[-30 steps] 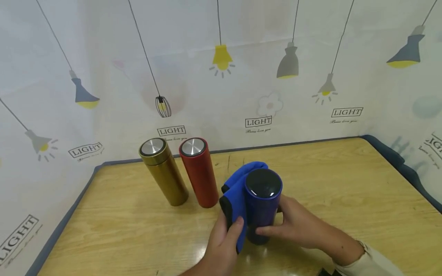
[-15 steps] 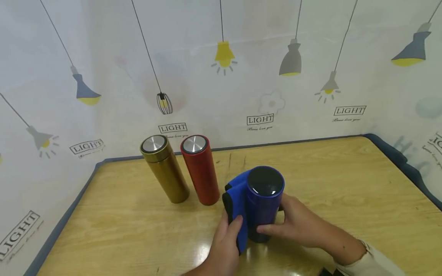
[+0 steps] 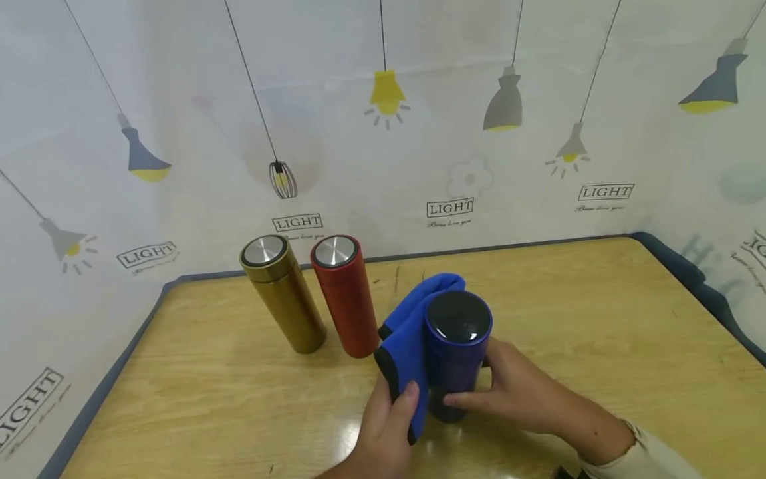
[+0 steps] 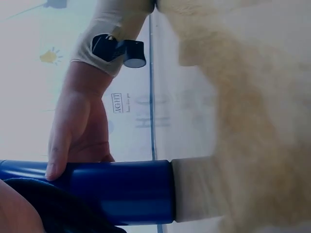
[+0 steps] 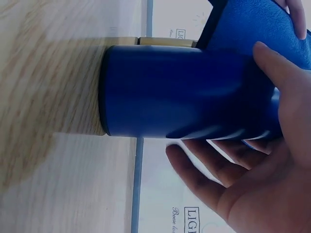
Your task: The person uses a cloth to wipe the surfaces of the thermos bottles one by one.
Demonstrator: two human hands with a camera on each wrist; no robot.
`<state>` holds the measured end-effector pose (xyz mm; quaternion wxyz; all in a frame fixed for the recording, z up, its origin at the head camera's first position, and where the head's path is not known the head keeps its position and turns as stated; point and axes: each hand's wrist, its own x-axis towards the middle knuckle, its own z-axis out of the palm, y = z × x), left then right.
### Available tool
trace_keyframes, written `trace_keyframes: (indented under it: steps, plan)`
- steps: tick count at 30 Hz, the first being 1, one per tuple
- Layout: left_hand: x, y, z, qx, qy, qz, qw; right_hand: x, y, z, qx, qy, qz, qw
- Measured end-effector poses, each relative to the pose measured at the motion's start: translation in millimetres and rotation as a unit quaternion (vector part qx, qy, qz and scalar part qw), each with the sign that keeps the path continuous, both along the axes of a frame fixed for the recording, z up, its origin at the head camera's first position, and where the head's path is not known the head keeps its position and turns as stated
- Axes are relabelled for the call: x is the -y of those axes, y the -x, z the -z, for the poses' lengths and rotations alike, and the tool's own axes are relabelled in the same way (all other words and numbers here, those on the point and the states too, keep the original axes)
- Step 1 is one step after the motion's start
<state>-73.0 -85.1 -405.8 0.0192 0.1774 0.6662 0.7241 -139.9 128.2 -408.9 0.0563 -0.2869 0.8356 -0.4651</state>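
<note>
A blue thermos flask point(image 3: 456, 366) with a glossy black lid stands upright at the table's near middle. My right hand point(image 3: 514, 392) grips it from the right, thumb across its near side; in the right wrist view the fingers curl along the flask's other side. In my left hand point(image 3: 385, 422) is a folded blue cloth point(image 3: 409, 352) with black edging, pinched under the thumb and lying along the flask's left side. Left of the cloth stand a red thermos point(image 3: 346, 299) and a gold thermos point(image 3: 284, 296), both with silver-topped lids.
The wooden table point(image 3: 197, 399) runs back to a pale wall sheet point(image 3: 335, 133) printed with lamps and the word LIGHT. A dark edge strip point(image 3: 676, 263) borders the table at the right. A small black device point(image 4: 131, 51) sits on the right wrist.
Half a second ago the cloth was drawn further behind the flask; now more of it shows to the left and above. The right hand and the flasks keep their places.
</note>
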Motion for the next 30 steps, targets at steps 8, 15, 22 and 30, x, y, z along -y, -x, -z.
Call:
trace_keyframes:
  steps: [8,15,22,30]
  plan:
    - [-0.7,-2.4,0.9,-0.009,-0.004,-0.015,0.9998,13.4,-17.8,3.1,-0.023,-0.014,0.057,0.998]
    - [3.4,4.5,0.1,-0.077,-0.037,0.002,0.9963,9.5,-16.6,5.2,-0.008,0.01,0.001,1.0]
    - [4.0,5.6,-3.8,-0.054,-0.041,0.01,0.9976,-6.6,-5.7,8.9,0.022,0.019,-0.085,0.996]
    - [6.4,8.9,-2.5,-0.01,-0.002,-0.008,0.9999,-10.8,4.7,24.7,0.029,0.04,-0.086,0.995]
